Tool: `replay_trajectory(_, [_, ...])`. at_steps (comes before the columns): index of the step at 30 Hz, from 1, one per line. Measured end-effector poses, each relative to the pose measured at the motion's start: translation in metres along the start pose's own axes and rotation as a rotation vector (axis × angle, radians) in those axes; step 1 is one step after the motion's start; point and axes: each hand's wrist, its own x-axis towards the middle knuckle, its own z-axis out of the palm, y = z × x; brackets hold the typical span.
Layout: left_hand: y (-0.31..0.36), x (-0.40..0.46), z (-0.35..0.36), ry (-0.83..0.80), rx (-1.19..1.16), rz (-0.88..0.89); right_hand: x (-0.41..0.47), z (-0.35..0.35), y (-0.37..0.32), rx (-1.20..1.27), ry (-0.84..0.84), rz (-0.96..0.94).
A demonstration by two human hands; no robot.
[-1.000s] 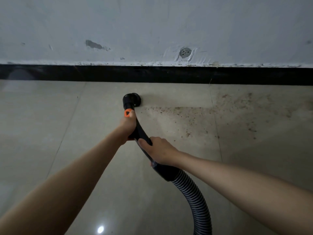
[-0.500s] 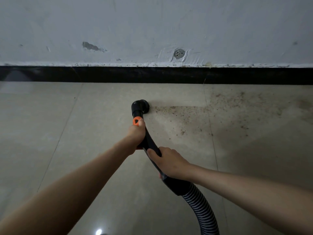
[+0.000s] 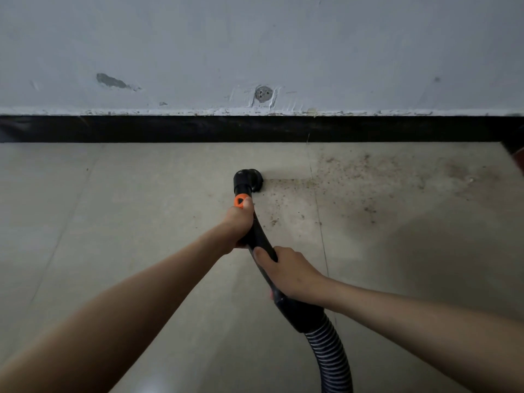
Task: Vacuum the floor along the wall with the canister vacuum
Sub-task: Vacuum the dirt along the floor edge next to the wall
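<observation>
I had both hands on the vacuum's black handle (image 3: 259, 236), and the nozzle (image 3: 249, 180) sat flat on the floor (image 3: 113, 222), short of the black baseboard (image 3: 170, 129) with a bare strip of tile between them. My left hand (image 3: 238, 222) was wrapped round the handle just below the orange button (image 3: 239, 200), thumb lying right beside it; my right hand (image 3: 289, 272) was curled round the handle lower down, just above the point where the ribbed hose (image 3: 329, 347) joined and ran off the bottom edge of the view. The canister itself was out of sight. The dirt (image 3: 354, 188) lay to the right of the nozzle, a spread of brown crumbs and dust reaching toward the far right end of the baseboard, while the floor to the left of the nozzle looked clean. I judged the sweep only partly done, with the dirtiest stretch ahead. The risks I saw: my thumb could slip onto the orange button and change the suction or release the fitting; the hose might pull taut against the unseen canister and jerk the nozzle off its line; tilting the nozzle would break its seal and scatter the crumbs rather than lift them; and keeping this gap from the baseboard would leave a line of dust along the wall (image 3: 283, 52).
</observation>
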Motion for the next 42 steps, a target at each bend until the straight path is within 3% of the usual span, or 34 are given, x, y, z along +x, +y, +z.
replay_trajectory(16, [0.036,0.006,0.082,-0.104,0.184,0.079,-0.013,-0.035,0.053,0.132,0.175,0.11])
replay_trajectory(26, [0.056,0.015,0.093,-0.091,0.263,0.113,0.0,-0.046,0.052,0.237,0.168,0.114])
replay_trajectory(32, [0.046,0.019,0.067,-0.032,0.177,0.053,0.012,-0.036,0.038,0.142,0.139,0.076])
replay_trajectory(42, [0.02,0.024,-0.033,0.137,-0.058,-0.028,0.052,-0.006,-0.026,0.033,-0.081,-0.1])
